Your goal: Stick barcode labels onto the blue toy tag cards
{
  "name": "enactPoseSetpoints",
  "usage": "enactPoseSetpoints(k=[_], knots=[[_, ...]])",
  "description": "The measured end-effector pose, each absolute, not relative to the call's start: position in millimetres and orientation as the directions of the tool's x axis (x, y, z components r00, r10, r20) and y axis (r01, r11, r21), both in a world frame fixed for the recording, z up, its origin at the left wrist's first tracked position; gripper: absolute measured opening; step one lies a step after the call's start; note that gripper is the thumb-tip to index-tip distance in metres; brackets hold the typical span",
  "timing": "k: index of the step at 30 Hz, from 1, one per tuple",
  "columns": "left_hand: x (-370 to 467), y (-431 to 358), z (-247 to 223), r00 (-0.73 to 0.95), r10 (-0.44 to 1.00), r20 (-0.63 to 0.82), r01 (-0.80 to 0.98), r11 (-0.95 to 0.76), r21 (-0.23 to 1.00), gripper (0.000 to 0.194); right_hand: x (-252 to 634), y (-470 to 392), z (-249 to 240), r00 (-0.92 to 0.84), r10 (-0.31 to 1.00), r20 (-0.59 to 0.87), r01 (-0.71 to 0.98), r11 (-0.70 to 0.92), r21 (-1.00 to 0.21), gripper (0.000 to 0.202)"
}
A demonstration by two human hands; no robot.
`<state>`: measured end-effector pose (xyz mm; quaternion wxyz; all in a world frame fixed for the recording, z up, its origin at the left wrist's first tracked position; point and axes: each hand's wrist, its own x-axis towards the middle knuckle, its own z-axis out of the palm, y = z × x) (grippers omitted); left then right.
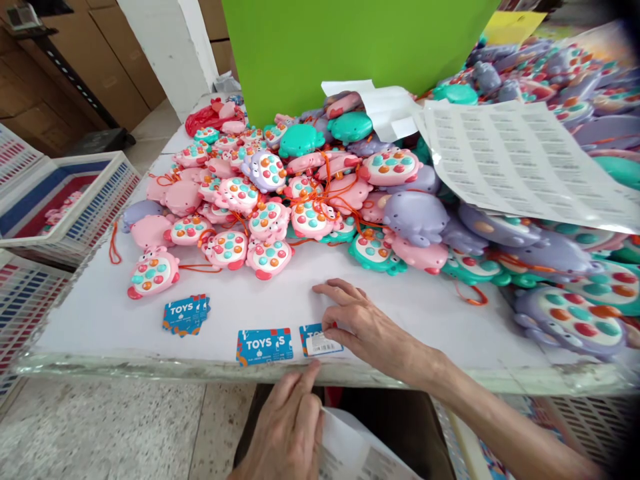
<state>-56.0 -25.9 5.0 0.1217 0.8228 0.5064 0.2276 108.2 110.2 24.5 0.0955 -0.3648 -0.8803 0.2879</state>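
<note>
Over the table's front edge, my right hand (365,323) pinches thumb and forefinger at the upper edge of a white barcode sticker (320,345). That sticker lies across a blue "TOYS" card (305,333); the other fingers reach forward. Below the edge, my left hand (293,427) grips a sheet of stickers (355,450) above my lap, one finger pointing up near the card. Just left of this card lies a blue card pair (264,347), overlapping. A small fanned stack of the same cards (185,315) sits farther left.
Pink, purple and green animal-shaped toys (270,257) with orange cords heap across the table's back and right. A printed label sheet (515,153) rests on the right heap. A green panel (350,47) stands behind. White plastic baskets (95,207) are at left.
</note>
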Motion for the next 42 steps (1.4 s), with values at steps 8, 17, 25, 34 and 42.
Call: enactPoseSetpoints(k=[8, 17, 25, 34, 42], knots=[[-49.8, -23.2, -1.5, 0.373, 0.901, 0.221, 0.803, -0.433, 0.411, 0.022, 107.7, 107.7, 21.0, -0.703, 0.711, -0.009, 0.603, 0.590, -0.538, 0.016], [-52.2, -23.5, -4.7, 0.418, 0.885, 0.204, 0.815, -0.465, 0.347, 0.025, 109.4, 107.0, 25.4, -0.692, 0.722, -0.015, 0.608, 0.571, -0.552, 0.018], [-50.8, -21.4, -2.0, 0.392, 0.883, 0.256, 0.803, -0.465, 0.373, 0.028, 123.7, 113.5, 16.3, -0.631, 0.770, 0.091, 0.590, 0.552, -0.589, 0.016], [-48.8, -19.8, -4.5, 0.374, 0.879, 0.295, 0.820, -0.462, 0.337, 0.027, 92.0, 107.2, -2.8, -0.596, 0.786, 0.165, 0.689, 0.606, -0.398, 0.054], [-50.7, -22.6, -15.9, 0.373, 0.887, 0.273, 0.819, -0.453, 0.352, 0.025, 114.3, 102.3, -4.6, -0.554, 0.806, 0.209, 0.700, 0.587, -0.407, 0.045]])
